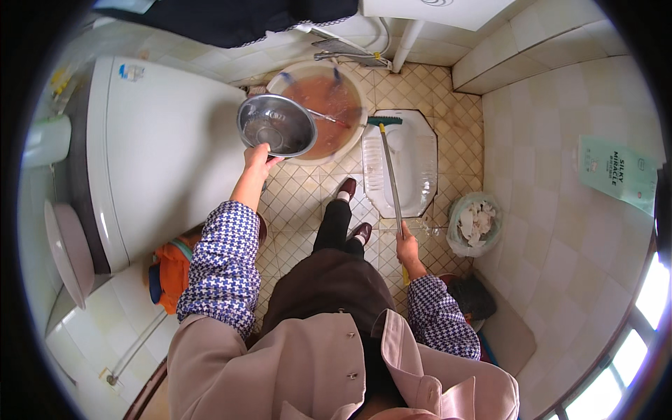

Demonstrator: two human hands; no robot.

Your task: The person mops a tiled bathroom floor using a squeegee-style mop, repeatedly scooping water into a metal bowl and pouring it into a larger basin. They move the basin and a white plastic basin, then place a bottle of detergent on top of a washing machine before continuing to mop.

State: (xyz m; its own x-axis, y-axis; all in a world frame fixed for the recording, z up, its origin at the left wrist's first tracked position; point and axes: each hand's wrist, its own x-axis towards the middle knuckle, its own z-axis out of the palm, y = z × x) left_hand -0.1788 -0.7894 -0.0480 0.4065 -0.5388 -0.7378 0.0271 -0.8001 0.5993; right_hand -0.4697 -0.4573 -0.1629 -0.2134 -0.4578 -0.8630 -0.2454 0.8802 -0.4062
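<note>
My left hand (258, 157) grips the near rim of a stainless steel bowl (276, 125), which is tilted over the left side of a large round tub (361, 126) of reddish-brown water. Round the metal handle of a floor brush (390, 168) my right hand (407, 249) is closed. The brush's green bristled head lies over the upper left part of a white squat toilet (426, 157), beside the tub's rim. A thin rod slants into the tub's water from behind the bowl. Part of the left fingers is hidden under the bowl.
A white appliance lid (168, 152) fills the left side. A lined waste bin (455, 231) with crumpled tissue stands right of the toilet. A tap (328, 55) and a white pipe (408, 46) are beyond the tub. Orange cloth (172, 270) hangs at lower left.
</note>
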